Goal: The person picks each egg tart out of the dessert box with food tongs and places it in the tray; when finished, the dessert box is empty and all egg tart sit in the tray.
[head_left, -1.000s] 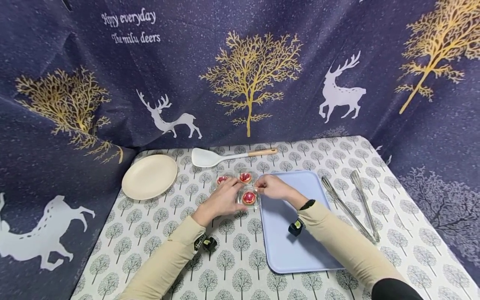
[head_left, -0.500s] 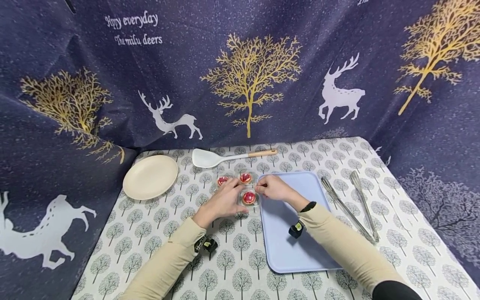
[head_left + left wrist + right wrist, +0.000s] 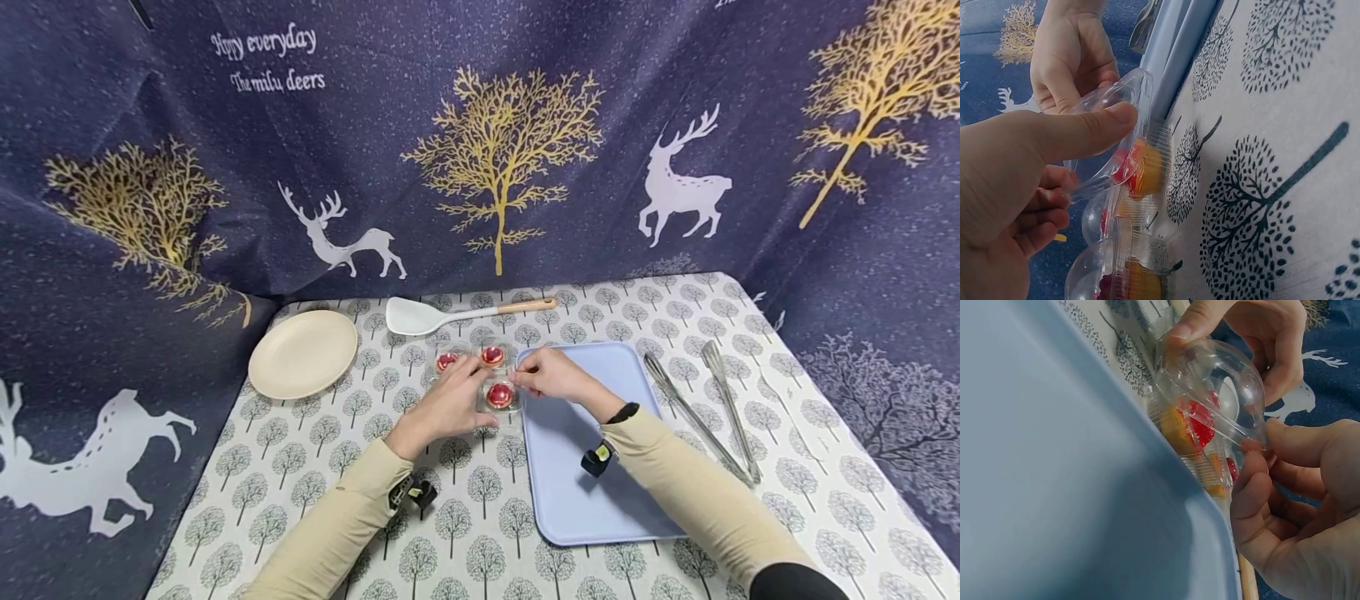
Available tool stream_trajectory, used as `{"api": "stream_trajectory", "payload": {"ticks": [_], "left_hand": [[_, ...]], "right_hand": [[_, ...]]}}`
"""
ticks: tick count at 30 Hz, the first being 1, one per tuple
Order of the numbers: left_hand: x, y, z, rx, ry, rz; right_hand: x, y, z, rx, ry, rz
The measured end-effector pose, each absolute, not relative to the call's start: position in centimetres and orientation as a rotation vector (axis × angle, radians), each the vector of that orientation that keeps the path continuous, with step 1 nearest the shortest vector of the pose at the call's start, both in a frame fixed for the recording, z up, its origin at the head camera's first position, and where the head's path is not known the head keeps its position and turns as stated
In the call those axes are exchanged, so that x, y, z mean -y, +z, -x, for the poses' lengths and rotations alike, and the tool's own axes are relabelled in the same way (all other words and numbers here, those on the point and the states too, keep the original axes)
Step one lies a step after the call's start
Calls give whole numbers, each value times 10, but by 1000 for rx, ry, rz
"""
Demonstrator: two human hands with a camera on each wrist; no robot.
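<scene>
Three red-topped tarts in clear plastic boxes stand together at mid-table in the head view. The lid [image 3: 1242, 370] of the nearest box is raised at a tilt over its tart [image 3: 499, 395]. My right hand [image 3: 557, 375] pinches the lid's edge between thumb and index finger, plain in the right wrist view. From the other side, my left hand [image 3: 448, 398] holds the same lid, its thumb [image 3: 1100, 128] lying along the plastic and its fingers curled behind. The back tart [image 3: 492, 356] and the left tart [image 3: 446, 362] sit under domed lids, the left one partly hidden by my fingers.
A light blue tray [image 3: 577, 500] lies right beside the boxes, under my right forearm. Metal tongs [image 3: 731, 417] rest to its right. Behind the boxes is a white spatula [image 3: 416, 317] with a wooden handle; a cream plate [image 3: 302, 355] sits at the back left.
Both hands stay at the nearest box, with almost no movement. My left thumb has eased slightly away from the front of the box.
</scene>
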State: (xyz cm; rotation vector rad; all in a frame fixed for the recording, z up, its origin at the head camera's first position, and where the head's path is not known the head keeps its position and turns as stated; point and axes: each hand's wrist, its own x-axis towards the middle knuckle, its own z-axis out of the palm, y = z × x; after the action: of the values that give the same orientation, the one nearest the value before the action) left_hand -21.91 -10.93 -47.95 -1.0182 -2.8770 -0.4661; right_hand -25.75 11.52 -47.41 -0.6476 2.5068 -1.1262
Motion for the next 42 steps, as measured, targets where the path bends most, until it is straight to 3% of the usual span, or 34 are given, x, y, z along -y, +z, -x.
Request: {"api": "stream_trajectory", "payload": {"ticks": [20, 42], "left_hand": [[112, -474, 208, 2672, -536, 1082], [109, -472, 200, 2358, -657, 1129]], "right_hand": [[-129, -478, 254, -1768, -1484, 358], [-133, -480, 237, -1400, -1577, 291]]}}
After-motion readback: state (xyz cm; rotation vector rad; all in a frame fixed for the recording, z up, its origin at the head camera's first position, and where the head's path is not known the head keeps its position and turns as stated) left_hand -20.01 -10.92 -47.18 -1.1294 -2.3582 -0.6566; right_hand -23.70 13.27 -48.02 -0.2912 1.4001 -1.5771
